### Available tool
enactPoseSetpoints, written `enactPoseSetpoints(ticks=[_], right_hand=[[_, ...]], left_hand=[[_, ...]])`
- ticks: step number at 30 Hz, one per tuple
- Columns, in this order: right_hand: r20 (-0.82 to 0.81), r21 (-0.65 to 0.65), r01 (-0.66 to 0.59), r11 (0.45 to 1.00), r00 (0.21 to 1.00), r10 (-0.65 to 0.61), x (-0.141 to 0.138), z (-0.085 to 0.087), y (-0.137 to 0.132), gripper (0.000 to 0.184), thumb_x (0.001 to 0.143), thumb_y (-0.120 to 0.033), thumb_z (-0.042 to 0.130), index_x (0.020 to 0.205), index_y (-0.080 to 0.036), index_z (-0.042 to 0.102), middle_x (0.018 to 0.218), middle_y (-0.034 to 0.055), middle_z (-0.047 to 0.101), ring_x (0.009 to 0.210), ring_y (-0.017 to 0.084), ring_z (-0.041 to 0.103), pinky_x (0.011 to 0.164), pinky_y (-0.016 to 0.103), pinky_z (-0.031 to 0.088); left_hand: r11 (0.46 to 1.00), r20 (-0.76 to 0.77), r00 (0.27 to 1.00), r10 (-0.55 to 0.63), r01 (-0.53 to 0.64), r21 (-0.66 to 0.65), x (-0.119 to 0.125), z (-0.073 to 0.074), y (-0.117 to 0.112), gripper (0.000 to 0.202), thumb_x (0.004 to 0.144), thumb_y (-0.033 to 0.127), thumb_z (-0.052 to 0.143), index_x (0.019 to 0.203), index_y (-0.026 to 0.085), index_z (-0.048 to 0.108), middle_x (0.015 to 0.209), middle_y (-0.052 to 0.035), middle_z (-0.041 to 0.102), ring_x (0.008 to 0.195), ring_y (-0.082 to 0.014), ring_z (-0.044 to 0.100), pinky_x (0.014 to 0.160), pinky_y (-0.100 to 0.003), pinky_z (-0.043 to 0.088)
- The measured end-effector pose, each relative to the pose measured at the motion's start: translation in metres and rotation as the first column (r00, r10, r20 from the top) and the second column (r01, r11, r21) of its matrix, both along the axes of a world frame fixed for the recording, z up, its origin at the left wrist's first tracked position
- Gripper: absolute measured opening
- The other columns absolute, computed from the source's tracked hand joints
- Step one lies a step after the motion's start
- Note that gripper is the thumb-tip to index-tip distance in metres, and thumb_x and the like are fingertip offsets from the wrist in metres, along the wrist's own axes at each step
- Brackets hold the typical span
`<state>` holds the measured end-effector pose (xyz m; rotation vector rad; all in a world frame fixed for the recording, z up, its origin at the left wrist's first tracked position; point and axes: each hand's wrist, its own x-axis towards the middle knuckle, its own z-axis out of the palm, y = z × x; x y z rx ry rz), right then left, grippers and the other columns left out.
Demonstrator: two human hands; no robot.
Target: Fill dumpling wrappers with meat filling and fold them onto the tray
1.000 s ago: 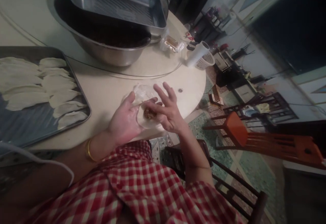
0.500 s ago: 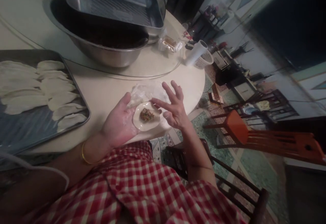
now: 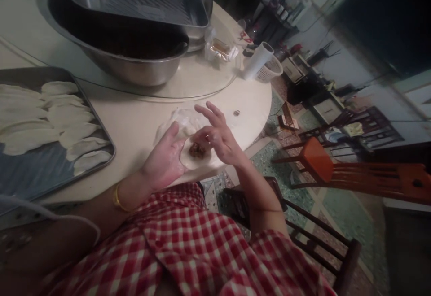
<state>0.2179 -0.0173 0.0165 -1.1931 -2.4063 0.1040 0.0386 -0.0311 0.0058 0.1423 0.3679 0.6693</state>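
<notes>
A round dumpling wrapper (image 3: 191, 163) rests on the fingers of my left hand (image 3: 164, 161), whose thumb is raised at its left side. Brown, chopped filling (image 3: 198, 150) lies in the middle of the wrapper. At the wrapper's upper right edge, the bent thumb and forefinger of my right hand (image 3: 218, 137) close on the rim, while its other fingers stick up. Behind the hands is a whitish, floury heap (image 3: 178, 117), partly hidden. To the left, a metal tray (image 3: 33, 177) bears several folded dumplings (image 3: 77, 112) in overlapping rows.
A large steel bowl (image 3: 144, 72) and a ridged metal pan (image 3: 151, 18) stand on the glass turntable (image 3: 202, 83). Farther right are a wrapped package (image 3: 220, 50), a white roll (image 3: 258, 60) and a white basket (image 3: 271, 69). An orange chair (image 3: 313, 159) stands beyond the table.
My right hand has moved left, its spread fingers bending onto the wrapper's edge. A small dark spot on the table to the right now shows. The view has shifted slightly.
</notes>
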Motion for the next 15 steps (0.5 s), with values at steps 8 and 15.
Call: enactPoseSetpoints(ticks=[8,15], right_hand=[[0.132,0.306,0.042,0.951,0.988,-0.086,-0.035,-0.016,-0.021,0.054,0.088,-0.067,0.038,0.123,-0.032,0.06,0.15,0.0003,0.046,0.15,0.028,0.016,0.121,0.054,0.008],[0.013,0.43,-0.001,0.903,1.0,-0.005,-0.022,-0.035,-0.045,0.045,0.085,-0.064,0.048,0.115,-0.035,0.065,0.138,-0.0007,0.058,0.147,0.025,0.026,0.122,0.051,0.015]], left_hand=[[0.991,0.019,0.992,0.126,-0.125,-0.041,-0.006,0.005,0.009,0.065,0.096,0.057,0.025,0.136,0.012,0.049,0.097,-0.0113,0.074,0.095,-0.0257,0.07,0.086,-0.037,0.054],[0.972,-0.051,0.972,0.231,-0.232,-0.024,-0.017,0.009,0.014,0.07,0.095,0.058,0.027,0.143,0.008,0.04,0.111,-0.0147,0.071,0.107,-0.0269,0.065,0.093,-0.039,0.05]])
